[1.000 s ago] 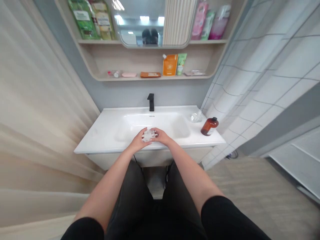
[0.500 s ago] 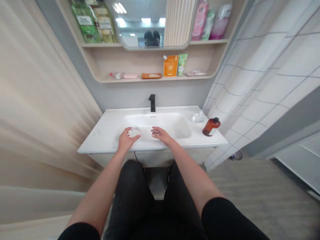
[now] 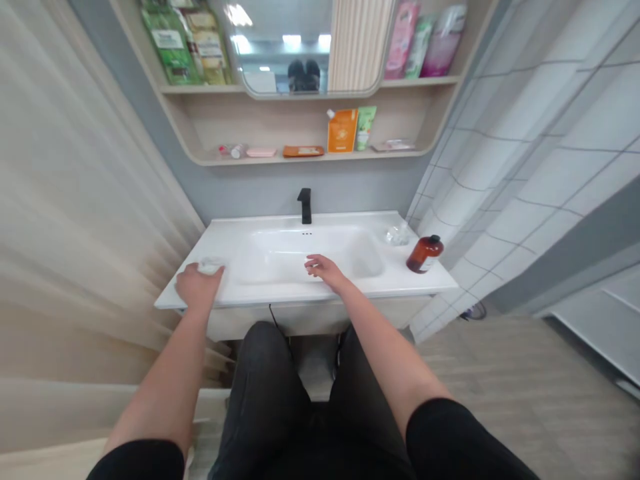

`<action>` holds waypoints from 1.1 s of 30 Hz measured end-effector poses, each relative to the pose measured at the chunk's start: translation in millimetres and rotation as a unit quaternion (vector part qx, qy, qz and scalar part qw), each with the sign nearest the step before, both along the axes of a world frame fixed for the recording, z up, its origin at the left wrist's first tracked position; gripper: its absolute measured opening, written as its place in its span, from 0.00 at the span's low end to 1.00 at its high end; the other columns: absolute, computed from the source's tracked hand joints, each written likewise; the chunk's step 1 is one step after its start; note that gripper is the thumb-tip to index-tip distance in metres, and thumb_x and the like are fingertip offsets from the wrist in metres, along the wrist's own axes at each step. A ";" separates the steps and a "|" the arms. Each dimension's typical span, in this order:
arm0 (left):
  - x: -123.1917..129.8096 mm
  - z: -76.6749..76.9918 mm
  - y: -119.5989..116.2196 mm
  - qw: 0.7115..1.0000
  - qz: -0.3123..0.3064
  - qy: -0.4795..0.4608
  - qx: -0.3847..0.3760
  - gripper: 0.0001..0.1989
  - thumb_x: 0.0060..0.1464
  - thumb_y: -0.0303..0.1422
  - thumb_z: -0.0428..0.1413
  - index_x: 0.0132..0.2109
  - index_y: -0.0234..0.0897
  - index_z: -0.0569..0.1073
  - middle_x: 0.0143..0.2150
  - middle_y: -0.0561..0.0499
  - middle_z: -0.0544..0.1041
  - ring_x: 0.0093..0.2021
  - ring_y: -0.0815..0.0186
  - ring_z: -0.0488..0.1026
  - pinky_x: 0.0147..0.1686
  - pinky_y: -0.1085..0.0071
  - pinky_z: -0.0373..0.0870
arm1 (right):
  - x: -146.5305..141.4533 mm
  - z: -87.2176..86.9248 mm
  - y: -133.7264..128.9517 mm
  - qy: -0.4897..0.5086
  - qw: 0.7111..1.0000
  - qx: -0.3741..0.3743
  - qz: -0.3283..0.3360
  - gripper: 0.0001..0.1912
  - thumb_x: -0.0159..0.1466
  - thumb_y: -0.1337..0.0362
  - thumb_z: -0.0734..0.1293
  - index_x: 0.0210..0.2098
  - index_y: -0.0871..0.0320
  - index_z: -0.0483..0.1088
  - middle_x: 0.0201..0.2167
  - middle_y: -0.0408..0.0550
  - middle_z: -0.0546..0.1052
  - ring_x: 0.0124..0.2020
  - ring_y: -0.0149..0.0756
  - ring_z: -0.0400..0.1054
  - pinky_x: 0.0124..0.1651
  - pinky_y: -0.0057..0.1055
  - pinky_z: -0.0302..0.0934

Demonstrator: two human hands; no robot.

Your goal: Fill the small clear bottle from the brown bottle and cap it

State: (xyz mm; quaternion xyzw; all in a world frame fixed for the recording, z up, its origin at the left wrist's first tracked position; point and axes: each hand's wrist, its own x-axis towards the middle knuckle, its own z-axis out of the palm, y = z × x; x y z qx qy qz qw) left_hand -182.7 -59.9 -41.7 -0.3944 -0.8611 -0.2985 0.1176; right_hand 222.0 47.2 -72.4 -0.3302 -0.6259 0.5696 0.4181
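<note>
Small object (image 3: 211, 267) — whitish, partly translucent, details blurred — beside the basin (image 3: 280, 257)

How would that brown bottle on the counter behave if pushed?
The brown bottle stands upright, so a high push might tip it; its round body would probably roll, and its smooth surface may feel slippery.

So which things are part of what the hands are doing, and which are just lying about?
Apparently in use:
clear object, held in the left hand
right hand, over the basin; any grip unclear

Apparently just lying about:
amber bottle
another clear item on the counter
orange pouch
green tube
</note>
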 end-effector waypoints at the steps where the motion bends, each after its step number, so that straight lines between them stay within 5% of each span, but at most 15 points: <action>1: -2.3 0.3 1.3 1.000 0.005 0.010 -0.002 0.40 0.54 0.58 0.64 0.61 0.29 0.72 0.55 0.29 0.79 0.62 0.37 0.73 0.62 0.43 0.68 | 0.1 0.3 -0.3 -0.001 1.000 0.000 -0.001 0.28 0.56 0.52 0.78 0.54 0.52 0.76 0.47 0.49 0.84 0.40 0.39 0.76 0.43 0.35 0.67; 6: -8.0 4.2 11.4 1.000 0.016 0.021 -0.011 0.38 0.54 0.58 0.64 0.59 0.32 0.72 0.56 0.31 0.79 0.62 0.38 0.72 0.61 0.43 0.68 | 0.2 1.6 -1.4 -0.005 1.000 -0.004 -0.005 0.28 0.56 0.49 0.78 0.53 0.53 0.77 0.46 0.50 0.84 0.39 0.38 0.76 0.42 0.35 0.67; 13: -5.2 9.6 27.7 1.000 0.001 0.006 -0.020 0.38 0.57 0.54 0.63 0.61 0.26 0.70 0.60 0.22 0.75 0.67 0.32 0.68 0.64 0.37 0.64 | -0.7 1.8 -0.6 -0.009 1.000 -0.012 -0.012 0.28 0.55 0.49 0.79 0.51 0.54 0.78 0.45 0.50 0.84 0.39 0.38 0.75 0.41 0.34 0.67; 20: 27.9 8.3 5.7 0.999 0.000 0.025 0.048 0.56 0.59 0.55 0.62 0.78 0.23 0.46 0.76 0.17 0.56 0.77 0.30 0.53 0.73 0.36 0.52 | 0.0 0.7 -0.1 -0.030 0.999 -0.011 -0.014 0.26 0.56 0.47 0.79 0.49 0.54 0.79 0.43 0.48 0.83 0.35 0.36 0.73 0.39 0.34 0.67; 23: 56.7 8.1 -2.9 0.992 -0.083 0.052 0.078 0.43 0.66 0.51 0.55 0.76 0.29 0.54 0.76 0.25 0.59 0.77 0.35 0.54 0.74 0.39 0.52 | 0.0 0.1 1.0 -0.038 0.999 -0.004 -0.024 0.26 0.57 0.46 0.78 0.48 0.54 0.80 0.41 0.48 0.82 0.34 0.36 0.71 0.40 0.34 0.67; 28: 108.6 -2.7 17.8 0.942 -0.333 0.040 -0.001 0.22 0.70 0.45 0.51 0.60 0.36 0.77 0.58 0.35 0.78 0.64 0.43 0.71 0.68 0.48 0.64 | -6.8 3.9 -4.2 -0.078 0.992 0.067 -0.072 0.21 0.59 0.47 0.75 0.45 0.54 0.80 0.37 0.47 0.82 0.37 0.39 0.73 0.46 0.38 0.68; 33: 132.9 -23.2 36.7 0.915 -0.393 0.035 -0.082 0.22 0.70 0.45 0.52 0.58 0.37 0.81 0.58 0.35 0.81 0.62 0.43 0.74 0.66 0.49 0.68 | 35.6 14.7 -24.5 -0.126 0.952 0.129 -0.246 0.18 0.64 0.49 0.71 0.46 0.54 0.77 0.40 0.50 0.82 0.40 0.44 0.74 0.52 0.43 0.71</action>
